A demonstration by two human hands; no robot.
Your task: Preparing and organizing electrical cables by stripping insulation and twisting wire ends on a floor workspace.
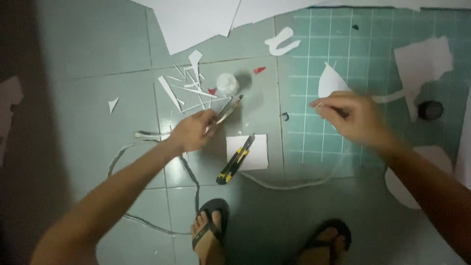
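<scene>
While the left hand (192,131) grips scissors (228,110) clear, the right hand (354,118) pinches a white paper cutout (329,83) steady above the cutting mat (343,54).

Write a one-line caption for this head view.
Left hand grips a metal tool above paper scraps; right hand pinches a white cutout over the cutting mat.

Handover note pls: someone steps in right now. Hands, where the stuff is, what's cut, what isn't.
Left hand: gripping a slim metal tool, looks like scissors or tweezers, too blurred to tell.
Right hand: pinching a curved white paper piece over the green cutting mat.
Yellow-black utility knife lies on a small white square, untouched.
Done: white offcuts are scattered on the floor tiles, with a crumpled paper ball beside them.
Left: large white sheets at the top look mostly uncut.
</scene>
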